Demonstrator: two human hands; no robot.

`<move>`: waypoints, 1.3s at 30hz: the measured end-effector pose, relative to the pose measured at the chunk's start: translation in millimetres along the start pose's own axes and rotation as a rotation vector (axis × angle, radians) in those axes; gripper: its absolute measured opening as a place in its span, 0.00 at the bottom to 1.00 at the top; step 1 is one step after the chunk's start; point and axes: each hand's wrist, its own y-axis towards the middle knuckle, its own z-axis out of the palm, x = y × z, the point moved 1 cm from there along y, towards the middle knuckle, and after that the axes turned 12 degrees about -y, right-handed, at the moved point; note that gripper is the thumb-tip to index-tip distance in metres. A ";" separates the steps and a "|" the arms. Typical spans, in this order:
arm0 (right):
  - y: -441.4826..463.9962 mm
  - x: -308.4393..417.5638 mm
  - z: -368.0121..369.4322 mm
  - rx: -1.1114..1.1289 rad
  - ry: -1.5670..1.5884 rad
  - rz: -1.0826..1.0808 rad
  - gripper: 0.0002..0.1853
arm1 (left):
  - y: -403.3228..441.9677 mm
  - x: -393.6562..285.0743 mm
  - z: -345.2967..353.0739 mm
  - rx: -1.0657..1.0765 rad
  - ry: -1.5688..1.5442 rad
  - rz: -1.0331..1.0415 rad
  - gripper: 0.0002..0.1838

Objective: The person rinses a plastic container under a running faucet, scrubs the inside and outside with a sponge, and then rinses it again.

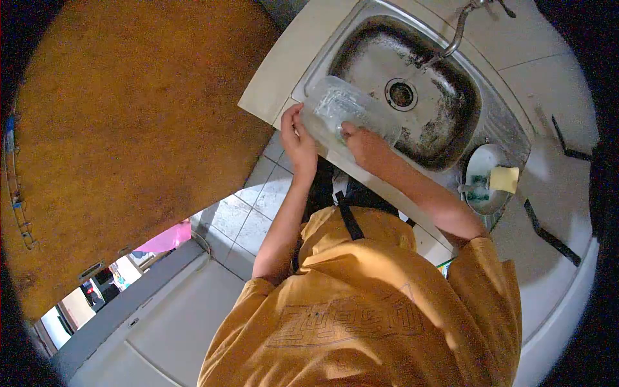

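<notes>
A clear plastic container (338, 103), wet-looking and lying on its side, is held over the sink's near-left edge. My left hand (300, 142) grips its left end, the fingers curled against the wall. My right hand (366, 147) is closed at the container's near side, with the thumb and fingers pressed together. Something pale green shows faintly by those fingertips, too unclear to name. I cannot tell whether that hand is inside the container or in front of it.
The stained metal sink (477, 97) has a drain (401, 94) and a curved faucet (459, 32). On the right, a white dish (485, 155) holds a yellow sponge (504, 180) and a green scouring pad (477, 187). A brown door (142, 109) stands at left.
</notes>
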 end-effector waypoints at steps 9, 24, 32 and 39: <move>20.8 -21.1 23.3 -0.066 0.013 0.070 0.15 | 23.7 30.0 33.2 0.056 0.061 -0.004 0.13; 52.9 8.3 64.8 -0.072 -0.115 0.034 0.08 | 39.4 43.8 -16.1 0.118 0.260 0.104 0.09; 62.9 33.8 33.8 -0.323 0.112 -0.047 0.08 | 12.9 14.6 -31.7 0.160 0.340 0.076 0.10; -8.0 56.6 56.1 -0.168 0.108 -0.053 0.10 | -12.4 -5.3 -24.4 0.137 0.275 0.142 0.11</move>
